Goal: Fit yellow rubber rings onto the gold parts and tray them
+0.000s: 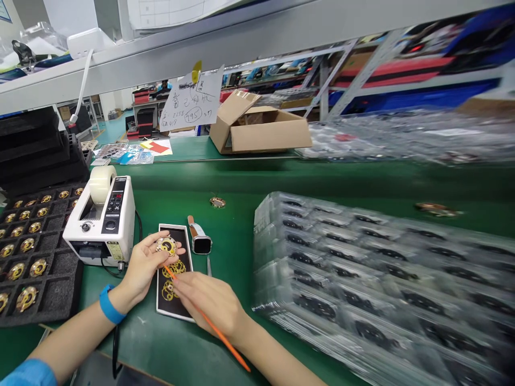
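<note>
Our left hand [141,264] grips a round piece [166,246], our right hand [215,301] an orange stick [226,341]; work seems unfinished: gold rings [167,291] lie near the left edge of the tray [168,313].

Head view, looking forward (and down)

Green bench strip [179,185]: open beyond the fingertips of the left hand [139,273]; loose gold disc [218,202] lies low in it, off right.
Tape dispenser [97,229]: tall, just left of left fingers, blocks that side.
Watch [201,245]: low, right of left fingertips.
Metal tip [208,266]: just beyond the fingers of the right hand [217,303].
Clear tray stack [322,273]: walls off the right; slim lane between it and right fingers.
</note>
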A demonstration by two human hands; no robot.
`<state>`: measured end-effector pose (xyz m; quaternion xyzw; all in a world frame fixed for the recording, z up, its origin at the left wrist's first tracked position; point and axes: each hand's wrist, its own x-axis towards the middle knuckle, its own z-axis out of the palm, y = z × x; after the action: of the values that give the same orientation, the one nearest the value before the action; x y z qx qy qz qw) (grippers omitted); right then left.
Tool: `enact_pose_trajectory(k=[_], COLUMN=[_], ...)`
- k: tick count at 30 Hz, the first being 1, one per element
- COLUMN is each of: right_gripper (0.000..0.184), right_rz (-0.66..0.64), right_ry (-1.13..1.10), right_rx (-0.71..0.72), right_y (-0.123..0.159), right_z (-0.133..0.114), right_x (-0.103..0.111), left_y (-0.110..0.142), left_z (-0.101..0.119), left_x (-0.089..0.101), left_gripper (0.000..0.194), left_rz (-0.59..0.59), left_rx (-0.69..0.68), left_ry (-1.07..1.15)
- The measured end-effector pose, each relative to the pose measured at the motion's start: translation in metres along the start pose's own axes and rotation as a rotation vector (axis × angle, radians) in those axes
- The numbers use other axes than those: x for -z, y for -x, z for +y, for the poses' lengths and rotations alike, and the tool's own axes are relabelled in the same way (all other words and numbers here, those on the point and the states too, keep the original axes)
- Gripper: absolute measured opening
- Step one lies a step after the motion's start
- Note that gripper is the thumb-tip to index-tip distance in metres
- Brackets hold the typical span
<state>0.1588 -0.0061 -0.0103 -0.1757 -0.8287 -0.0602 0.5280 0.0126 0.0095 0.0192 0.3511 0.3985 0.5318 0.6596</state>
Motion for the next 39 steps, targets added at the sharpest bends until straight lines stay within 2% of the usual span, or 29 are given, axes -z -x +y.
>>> enact_pose_trajectory(k=[3,5,10,20,23,27,30,33,39], right_gripper=[0.018,0.018,0.016,0.013,0.019,0.027,0.021,0.014,0.014], right_rz=[0.107,0.146,0.163,0.212,0.199,0.127,0.037,0.022,-0.008], right_ry=[-0.047,-0.042,-0.054,-0.208,-0.211,-0.059,0.045,0.152,0.167], right_rx=[-0.182,-0.248,-0.385,-0.531,-0.510,-0.534,-0.518,-0.512,-0.640], right_y=[-0.003,-0.004,-0.007,-0.002,-0.002,-0.007,-0.006,-0.002,0.001], right_z=[0.000,0.001,-0.002,-0.005,-0.004,-0.001,0.002,0.005,0.007], right_x=[0.006,0.009,0.011,0.014,0.017,0.014,0.005,-0.003,-0.006], left_y=[0.000,0.000,-0.001,0.000,0.000,0.003,0.007,0.010,0.012], left_z=[-0.001,-0.003,-0.004,-0.004,-0.004,-0.006,-0.008,-0.011,-0.015], left_x=[0.000,0.001,0.002,0.002,0.003,-0.003,-0.007,-0.009,-0.007], left_gripper=[0.041,0.040,0.037,0.020,0.018,0.022,0.032,0.041,0.052], left_rz=[0.015,0.010,-0.006,0.011,0.024,0.020,0.002,-0.026,-0.087], left_rx=[-0.014,-0.012,-0.037,-0.130,-0.132,-0.120,-0.128,-0.156,-0.186], left_ry=[-0.051,-0.071,-0.136,-0.268,-0.288,-0.273,-0.296,-0.395,-0.500])
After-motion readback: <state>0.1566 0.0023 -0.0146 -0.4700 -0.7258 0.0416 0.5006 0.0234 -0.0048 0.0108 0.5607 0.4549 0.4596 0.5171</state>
